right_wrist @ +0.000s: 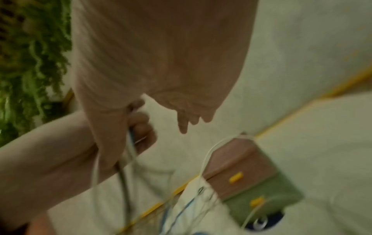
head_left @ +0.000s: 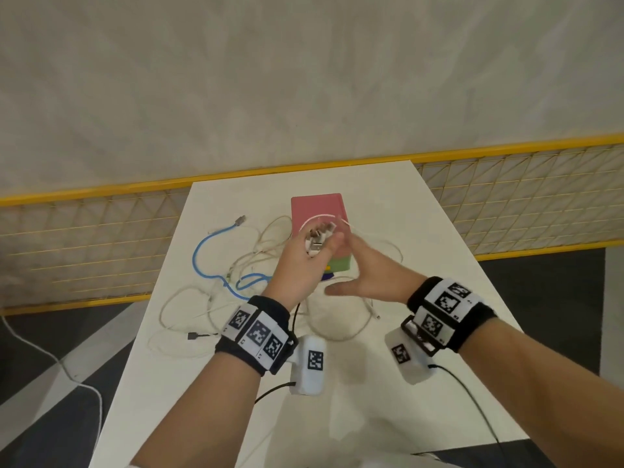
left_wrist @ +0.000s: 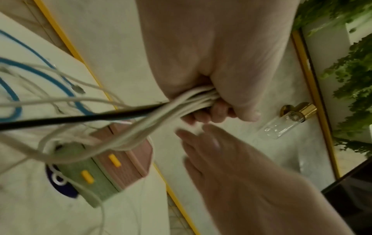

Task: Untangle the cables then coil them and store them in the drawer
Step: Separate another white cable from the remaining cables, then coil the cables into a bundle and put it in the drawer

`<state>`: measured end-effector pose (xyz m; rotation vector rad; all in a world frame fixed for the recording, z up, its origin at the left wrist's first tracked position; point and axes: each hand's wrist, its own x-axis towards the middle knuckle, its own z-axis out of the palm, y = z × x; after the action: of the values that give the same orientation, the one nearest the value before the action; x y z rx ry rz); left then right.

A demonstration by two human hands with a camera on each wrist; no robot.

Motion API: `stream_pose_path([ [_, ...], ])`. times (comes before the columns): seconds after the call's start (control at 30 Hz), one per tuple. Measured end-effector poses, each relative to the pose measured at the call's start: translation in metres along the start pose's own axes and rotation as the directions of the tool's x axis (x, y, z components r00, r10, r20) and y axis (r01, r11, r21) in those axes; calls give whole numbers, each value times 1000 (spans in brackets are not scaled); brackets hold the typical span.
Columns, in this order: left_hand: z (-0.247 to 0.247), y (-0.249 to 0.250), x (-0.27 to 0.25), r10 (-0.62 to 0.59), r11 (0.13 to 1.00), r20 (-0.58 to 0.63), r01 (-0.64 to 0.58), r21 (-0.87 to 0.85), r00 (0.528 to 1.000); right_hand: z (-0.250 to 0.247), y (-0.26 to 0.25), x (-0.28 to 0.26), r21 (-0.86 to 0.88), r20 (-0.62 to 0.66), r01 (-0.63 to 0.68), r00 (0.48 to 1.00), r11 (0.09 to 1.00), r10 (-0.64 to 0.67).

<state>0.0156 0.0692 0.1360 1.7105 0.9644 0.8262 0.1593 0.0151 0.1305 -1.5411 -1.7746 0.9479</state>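
Note:
My left hand [head_left: 312, 246] is raised over the table and grips a bundle of white cables [left_wrist: 193, 99], their plugs [head_left: 319, 236] sticking out above the fist. From the bundle, white strands [head_left: 270, 251] trail down into a tangle on the table. A blue cable [head_left: 202, 251] and a black cable [left_wrist: 80, 117] run through that tangle. My right hand [head_left: 363, 265] hovers beside the left, fingers [right_wrist: 191, 118] straight, holding nothing. Behind both hands stands a small drawer box [head_left: 317, 207], pink on top and green below, with yellow handles [left_wrist: 114, 160]; its drawers look closed.
The white table [head_left: 405, 214] is narrow, with a yellow-framed mesh railing [head_left: 506, 197] behind it. A black plug end [head_left: 194, 336] lies near the left table edge. A small glass bottle with a gold cap [left_wrist: 287, 124] and green foliage [left_wrist: 352, 79] show in the left wrist view.

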Motion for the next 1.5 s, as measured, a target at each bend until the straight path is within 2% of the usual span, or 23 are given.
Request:
stream_pose_path([
  [0.1, 10, 22, 1, 10, 999, 5, -10, -47, 1000, 22, -21, 7, 346, -73, 73, 996, 936, -51],
  [0.17, 9, 31, 4, 26, 999, 19, -26, -21, 999, 24, -33, 5, 457, -99, 85, 994, 885, -44],
  [0.2, 7, 35, 4, 38, 999, 31, -38, -2, 999, 23, -37, 4, 496, -67, 76, 997, 865, -50],
  [0.27, 1, 37, 6, 58, 998, 45, -58, 20, 997, 22, -43, 5, 495, -14, 35, 999, 868, -32],
  [0.37, -9, 41, 5, 118, 993, 31, -117, -22, 993, 23, -46, 9, 413, -87, -40, 993, 910, 83],
  [0.47, -25, 46, 8, 248, 961, 50, -252, 113, 967, 27, -47, 12, 349, -149, -58, 982, 935, 117],
  [0.53, -30, 51, 9, 310, 908, 100, -326, 262, 945, 27, -51, 11, 371, -176, -52, 976, 927, 125],
  [0.6, -29, 52, 10, 365, 859, 136, -389, 333, 921, 26, -54, 12, 420, -209, -47, 967, 906, 147],
  [0.73, -28, 51, 10, 344, 886, 207, -390, 251, 916, 24, -52, 14, 487, -248, -49, 950, 872, 192],
  [0.93, -20, 54, 9, 248, 940, 272, -299, 166, 930, 23, -51, 15, 574, -200, -76, 953, 815, 230],
  [1.07, -17, 49, 10, 340, 838, 264, -418, 350, 903, 24, -50, 15, 526, -224, -82, 947, 846, 231],
  [1.2, -14, 47, 8, 405, 655, 264, -479, 584, 875, 24, -49, 17, 275, -367, -69, 914, 959, 171],
  [1.33, -12, 43, 8, 446, 724, 152, -455, 519, 882, 22, -44, 19, 193, -409, -36, 905, 980, 114],
  [1.47, -7, 39, 6, 418, 772, 179, -452, 446, 891, 23, -45, 22, 11, -412, -32, 910, 999, 34],
  [1.5, -7, 38, 6, 419, 784, 169, -449, 428, 892, 23, -44, 21, 57, -413, -31, 909, 998, 52],
])
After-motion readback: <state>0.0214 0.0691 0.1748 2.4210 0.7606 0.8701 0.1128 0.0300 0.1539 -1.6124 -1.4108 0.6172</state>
